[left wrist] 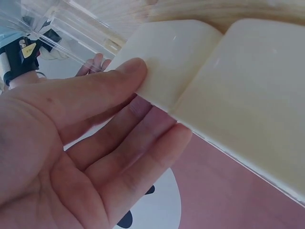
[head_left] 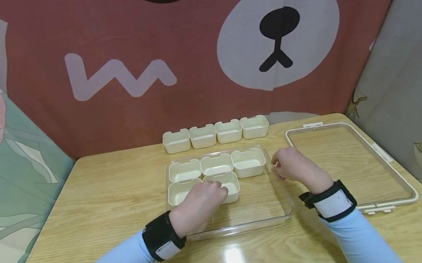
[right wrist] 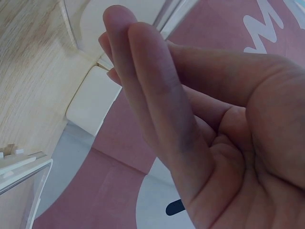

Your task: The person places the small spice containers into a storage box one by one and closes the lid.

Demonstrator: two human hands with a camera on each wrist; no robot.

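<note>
In the head view my left hand (head_left: 199,202) reaches into a clear shallow plastic box (head_left: 247,227) and pinches a small cream container (head_left: 232,192) at its edge. The left wrist view shows the thumb (left wrist: 131,71) against the container's wall (left wrist: 167,52), with the other fingers near its rim. Several more cream containers (head_left: 249,164) sit beside it in two rows within the box. At the box's right wall, my right hand (head_left: 295,166) holds the edge between thumb and fingers. Its fingertips (right wrist: 152,43) partly cover the clear wall in the right wrist view.
Behind the box stands a row of several cream containers (head_left: 229,132). A clear lid with a white frame (head_left: 386,168) lies to the right on the wooden table (head_left: 102,204). Printed cloth (head_left: 198,101) hangs along the back and sides.
</note>
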